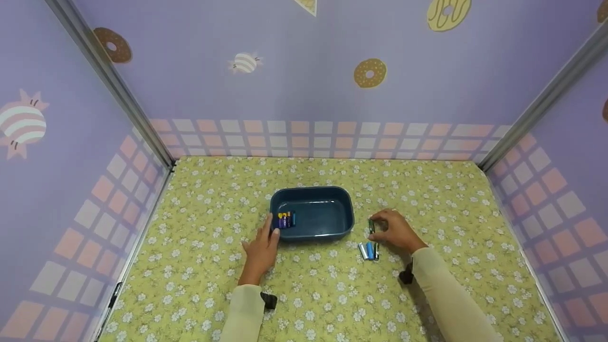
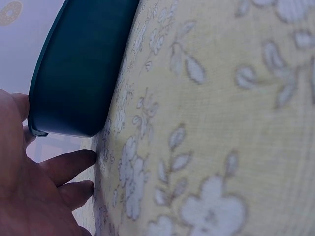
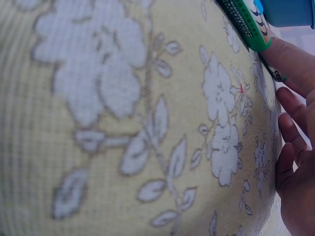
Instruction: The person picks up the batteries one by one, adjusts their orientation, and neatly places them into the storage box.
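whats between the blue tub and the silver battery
Only bare flowered cloth lies between the blue tub and the silver battery; the head view shows it.

A dark blue tub [image 1: 311,236] is set on a yellow flowered cloth [image 1: 204,275]. Its near left corner is touched by the left hand [image 1: 262,246], whose fingers are spread. Inside, at the tub's left end, purple-and-yellow batteries [image 1: 284,220] and a blue battery [image 1: 293,218] are grouped side by side. To the right of the tub, a dark green battery [image 1: 372,226] is held between thumb and fingers of the right hand [image 1: 396,231]. Just nearer, a silver battery [image 1: 363,251], a bright blue battery [image 1: 370,251] and a dark battery [image 1: 376,251] are lined up. Both arms are covered by pale sleeves [image 1: 451,297]. The purple back wall [image 1: 308,95] is decorated with doughnuts [image 1: 370,73].
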Tool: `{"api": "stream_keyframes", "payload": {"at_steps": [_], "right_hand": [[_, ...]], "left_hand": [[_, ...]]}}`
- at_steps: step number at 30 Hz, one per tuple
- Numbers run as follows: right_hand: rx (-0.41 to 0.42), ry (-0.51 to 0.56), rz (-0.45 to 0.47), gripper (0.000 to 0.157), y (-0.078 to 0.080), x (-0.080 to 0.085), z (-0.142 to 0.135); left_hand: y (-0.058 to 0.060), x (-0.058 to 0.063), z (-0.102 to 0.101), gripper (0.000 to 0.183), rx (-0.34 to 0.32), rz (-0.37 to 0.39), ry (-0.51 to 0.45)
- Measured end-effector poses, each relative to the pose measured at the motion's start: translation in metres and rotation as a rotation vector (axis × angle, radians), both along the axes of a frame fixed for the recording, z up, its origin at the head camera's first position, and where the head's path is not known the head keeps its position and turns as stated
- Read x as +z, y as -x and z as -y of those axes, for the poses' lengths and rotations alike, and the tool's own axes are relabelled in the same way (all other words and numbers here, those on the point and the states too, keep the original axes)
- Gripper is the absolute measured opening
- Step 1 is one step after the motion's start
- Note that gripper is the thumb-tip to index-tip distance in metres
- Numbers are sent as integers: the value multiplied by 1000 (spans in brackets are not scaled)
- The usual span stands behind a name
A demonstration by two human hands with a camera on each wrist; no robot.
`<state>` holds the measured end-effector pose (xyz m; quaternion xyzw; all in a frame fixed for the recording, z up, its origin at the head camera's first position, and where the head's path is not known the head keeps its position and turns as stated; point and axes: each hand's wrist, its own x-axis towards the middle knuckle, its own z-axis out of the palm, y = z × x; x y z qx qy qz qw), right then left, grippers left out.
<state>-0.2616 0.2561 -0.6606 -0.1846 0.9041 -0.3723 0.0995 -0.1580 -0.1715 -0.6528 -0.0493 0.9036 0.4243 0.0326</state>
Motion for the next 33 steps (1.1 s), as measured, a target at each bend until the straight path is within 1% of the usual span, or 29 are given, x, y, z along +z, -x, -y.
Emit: {"api": "stream_keyframes", "payload": {"at_steps": [5, 8, 14, 23, 29, 33], "right_hand": [[-25, 13, 22, 55, 1, -2, -1], [-29, 38, 33, 56, 1, -1, 0], [-55, 96, 68, 53, 1, 7, 4], [-60, 85, 7, 50, 3, 22, 16], [-50, 79, -42, 51, 8, 32, 25], [-50, 92, -56, 51, 11, 37, 31]], "left_hand": [[1, 1, -1, 64, -2, -6, 10], [1, 1, -1, 64, -3, -6, 13], [-1, 2, -1, 67, -2, -11, 17], [0, 0, -1, 67, 11, -8, 9], [-1, 0, 0, 66, -5, -16, 10], [-1, 0, 1, 66, -10, -13, 9]]}}
